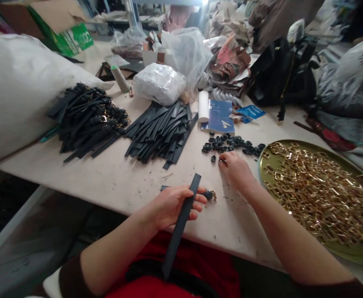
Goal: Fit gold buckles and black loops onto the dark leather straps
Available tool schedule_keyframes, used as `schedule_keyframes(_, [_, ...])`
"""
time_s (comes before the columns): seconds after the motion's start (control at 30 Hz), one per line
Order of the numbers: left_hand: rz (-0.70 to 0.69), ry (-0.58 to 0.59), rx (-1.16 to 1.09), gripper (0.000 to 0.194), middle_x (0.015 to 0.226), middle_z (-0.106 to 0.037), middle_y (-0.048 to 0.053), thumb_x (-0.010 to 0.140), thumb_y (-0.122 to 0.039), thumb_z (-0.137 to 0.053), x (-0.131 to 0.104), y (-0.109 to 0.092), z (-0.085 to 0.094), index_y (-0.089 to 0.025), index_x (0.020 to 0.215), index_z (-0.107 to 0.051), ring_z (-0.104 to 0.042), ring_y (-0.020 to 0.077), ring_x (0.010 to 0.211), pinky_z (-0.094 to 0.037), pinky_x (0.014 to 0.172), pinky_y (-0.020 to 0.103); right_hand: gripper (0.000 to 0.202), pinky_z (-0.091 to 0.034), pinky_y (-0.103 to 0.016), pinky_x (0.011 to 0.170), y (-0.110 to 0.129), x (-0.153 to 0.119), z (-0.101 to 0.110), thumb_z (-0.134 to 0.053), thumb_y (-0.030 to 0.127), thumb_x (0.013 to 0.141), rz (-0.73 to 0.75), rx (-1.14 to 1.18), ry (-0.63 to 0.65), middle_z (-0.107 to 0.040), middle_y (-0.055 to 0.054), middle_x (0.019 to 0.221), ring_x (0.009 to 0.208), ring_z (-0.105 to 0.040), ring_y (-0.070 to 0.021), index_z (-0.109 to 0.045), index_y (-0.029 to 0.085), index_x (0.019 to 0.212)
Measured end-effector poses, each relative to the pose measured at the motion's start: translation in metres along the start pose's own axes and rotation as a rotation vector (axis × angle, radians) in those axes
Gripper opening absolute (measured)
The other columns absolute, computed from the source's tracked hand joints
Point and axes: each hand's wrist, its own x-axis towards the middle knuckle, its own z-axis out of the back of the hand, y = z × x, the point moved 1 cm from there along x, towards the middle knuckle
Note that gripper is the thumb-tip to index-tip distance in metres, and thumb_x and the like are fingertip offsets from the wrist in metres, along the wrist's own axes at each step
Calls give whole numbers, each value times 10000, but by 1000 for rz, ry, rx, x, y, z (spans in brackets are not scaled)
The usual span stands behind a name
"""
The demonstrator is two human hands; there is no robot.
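My left hand (178, 205) is closed on a dark strap (181, 223), thumb across it and fingers beneath, its lower end reaching toward my lap. On the table just behind that hand lies another strap with a gold buckle (211, 195), partly covered by my fingers. My right hand (233, 167) is at the near edge of a scatter of small black loops (231, 142), its fingertips pinched on one dark loop (221, 160). Beyond my left hand a pile of plain dark straps (162, 130) is spread out.
Left of that pile sits a heap of buckled straps (90, 120) beside a big white sack (22, 91). A round tray (263, 165) of gold buckles stands at the right. Farther back are a white roll (203, 106), a blue booklet (220, 116) and a black bag (271, 78).
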Motion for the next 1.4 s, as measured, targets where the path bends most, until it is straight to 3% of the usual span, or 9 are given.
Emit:
schedule_keyframes(0.17, [13, 12, 51, 271, 811, -571, 53, 765, -123, -428, 9, -1, 5, -94, 1008, -543, -510, 72, 580, -388, 483, 172, 76, -395, -335, 664, 8, -17, 12, -523, 169, 727, 5, 45, 49, -563, -65, 792, 730, -511, -200, -546, 182, 798])
schedule_keyframes(0.33, [-196, -27, 388, 246, 694, -540, 4, 796, -190, -403, 5, 8, -1, -114, 999, -520, -396, 43, 423, -283, 386, 173, 248, -416, -291, 573, 42, -58, 25, -648, 355, 654, -349, 860, 190, -541, 21, 627, 567, -508, -128, -500, 187, 760])
schedule_keyframes(0.43, [-403, -68, 698, 231, 612, -476, -39, 827, -308, -423, -4, 13, -9, -133, 932, -531, -318, 36, 407, -230, 386, 177, 293, -412, -267, 584, 65, -89, 29, -699, 367, 617, -436, 1192, 312, -547, 44, 580, 551, -505, -103, -485, 181, 690])
schedule_keyframes(0.67, [-653, -73, 1170, 166, 703, -567, 0, 801, -293, -469, -27, 33, -24, -148, 760, -538, -494, 112, 664, -390, 607, 221, 265, -409, -236, 590, 90, -144, 36, -621, 421, 737, -420, 1402, 355, -588, 25, 604, 562, -517, -85, -563, 164, 713])
schedule_keyframes(0.83, [-761, -233, 1439, 102, 697, -539, -1, 791, -246, -454, -29, 53, -21, -162, 778, -511, -462, 124, 648, -369, 611, 246, 263, -451, -226, 633, 97, -166, 31, -680, 410, 679, -501, 1532, 289, -600, 17, 666, 602, -531, -79, -595, 162, 700])
schedule_keyframes(1.0, [-594, -88, 1285, 293, 689, -492, -26, 853, -431, -353, -41, 59, -17, -158, 834, -456, -453, 99, 574, -380, 558, 225, 274, -490, -253, 583, 91, -171, 31, -726, 400, 614, -634, 1598, 88, -588, 25, 637, 556, -549, -101, -576, 188, 703])
schedule_keyframes(1.1, [-488, 22, 1261, 312, 591, -462, -54, 883, -403, -261, -48, 62, -19, -167, 822, -457, -427, 80, 448, -349, 471, 209, 274, -494, -251, 555, 90, -172, 32, -726, 388, 616, -654, 1623, 48, -583, 29, 629, 537, -548, -102, -571, 194, 734])
schedule_keyframes(1.27, [-486, -36, 1419, 344, 486, -446, -58, 879, -386, -265, -44, 66, -17, -173, 799, -524, -461, 100, 428, -329, 462, 212, 248, -467, -213, 560, 94, -177, 30, -715, 361, 646, -579, 1619, 25, -560, 59, 630, 529, -526, -67, -557, 197, 744])
schedule_keyframes(1.4, [-447, -53, 1525, 352, 526, -489, -38, 870, -349, -263, -37, 64, -11, -178, 783, -558, -471, 109, 468, -310, 469, 218, 238, -450, -236, 608, 95, -181, 27, -675, 347, 696, -405, 1339, 62, -593, 43, 665, 584, -544, -85, -595, 200, 864])
